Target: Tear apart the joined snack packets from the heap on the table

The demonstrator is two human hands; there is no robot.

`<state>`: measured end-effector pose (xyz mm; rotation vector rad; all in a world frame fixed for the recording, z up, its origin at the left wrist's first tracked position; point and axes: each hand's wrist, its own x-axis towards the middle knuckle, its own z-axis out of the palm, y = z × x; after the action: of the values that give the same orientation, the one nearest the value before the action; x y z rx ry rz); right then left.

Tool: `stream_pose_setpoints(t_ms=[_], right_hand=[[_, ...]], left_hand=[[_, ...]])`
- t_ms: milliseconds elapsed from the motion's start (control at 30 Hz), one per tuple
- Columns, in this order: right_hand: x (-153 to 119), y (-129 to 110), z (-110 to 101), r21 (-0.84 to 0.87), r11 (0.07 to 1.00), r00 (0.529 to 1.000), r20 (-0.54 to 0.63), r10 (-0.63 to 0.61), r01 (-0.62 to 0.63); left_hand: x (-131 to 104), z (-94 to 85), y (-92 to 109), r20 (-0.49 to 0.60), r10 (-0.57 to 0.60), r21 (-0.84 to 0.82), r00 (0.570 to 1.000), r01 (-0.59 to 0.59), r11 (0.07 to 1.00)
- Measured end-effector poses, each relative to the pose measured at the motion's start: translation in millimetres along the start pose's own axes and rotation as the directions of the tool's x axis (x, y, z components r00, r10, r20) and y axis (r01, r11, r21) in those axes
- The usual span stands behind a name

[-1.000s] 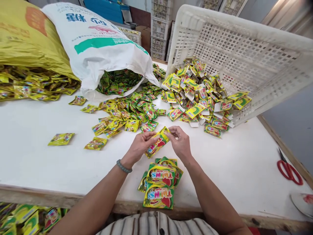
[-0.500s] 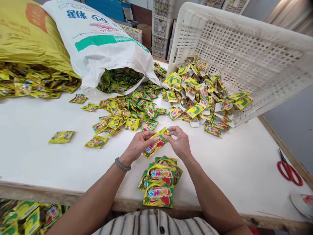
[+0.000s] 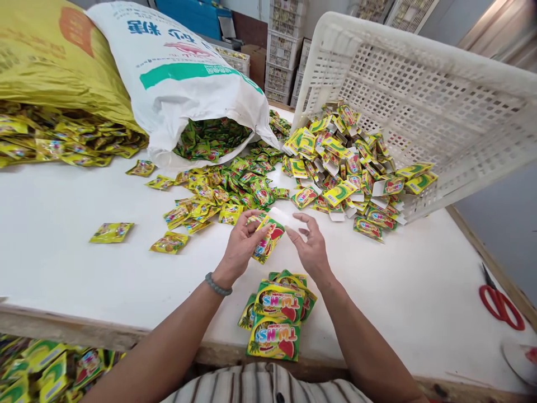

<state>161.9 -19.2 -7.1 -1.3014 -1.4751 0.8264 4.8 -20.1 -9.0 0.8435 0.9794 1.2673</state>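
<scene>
A small yellow-green candy box (image 3: 268,242) with a watermelon print is held at a slant in my left hand (image 3: 242,242), thumb across its front. Its white end flap (image 3: 280,215) stands up. My right hand (image 3: 311,244) is beside that flap, thumb and fingers apart; whether the thumb touches the box edge I cannot tell. Closer to my body lies an overlapping pile of flat "TWINS" boxes (image 3: 274,337). Beyond my left hand are scattered green candy packets (image 3: 262,193) and yellow candy packets (image 3: 201,193).
A white crate (image 3: 419,84) leans on its side at the right, spilling candy boxes (image 3: 339,193). A white sack (image 3: 201,84) and a yellow sack (image 3: 54,61) of packets stand at the left. Red-handled scissors (image 3: 499,305) lie near the right edge. More boxes (image 3: 54,369) are below the table.
The box's end flap now shows its white inside. My right fingers have spread away from the box end they were pinching. The whole view has shifted slightly.
</scene>
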Motion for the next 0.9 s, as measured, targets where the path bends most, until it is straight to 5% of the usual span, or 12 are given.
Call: stream_pose_setpoints(t_ms=[133,300,467,667,900], right_hand=[[-1.3,9.0,9.7,0.234,0.964,0.974,0.211,0.079,-0.129],[-1.8,9.2,5.2,0.192,0.970,0.963,0.248,0.100,-0.151],[0.5,10.2,1.8,0.247,0.949,0.951,0.285,0.124,-0.198],[-2.9,4.6,0.1,0.102,0.994,0.964,0.258,-0.060,0.034],[-1.9,0.2,3.3,0.173,0.974,0.975,0.189,0.116,-0.149]], left_hand=[[-2.4,-4.3,-0.3,0.105,0.058,0.127,0.993,-0.072,0.989],[-4.0,-7.6,-0.4,0.197,0.057,0.251,0.979,-0.107,0.962],[-2.0,-7.3,-3.3,0.123,0.008,0.113,0.992,-0.021,0.993],[-2.3,-6.9,-2.4,-0.054,-0.017,0.001,0.998,0.017,1.000],[-3.0,-3.9,-2.8,-0.065,-0.035,-0.014,0.997,0.034,0.999]])
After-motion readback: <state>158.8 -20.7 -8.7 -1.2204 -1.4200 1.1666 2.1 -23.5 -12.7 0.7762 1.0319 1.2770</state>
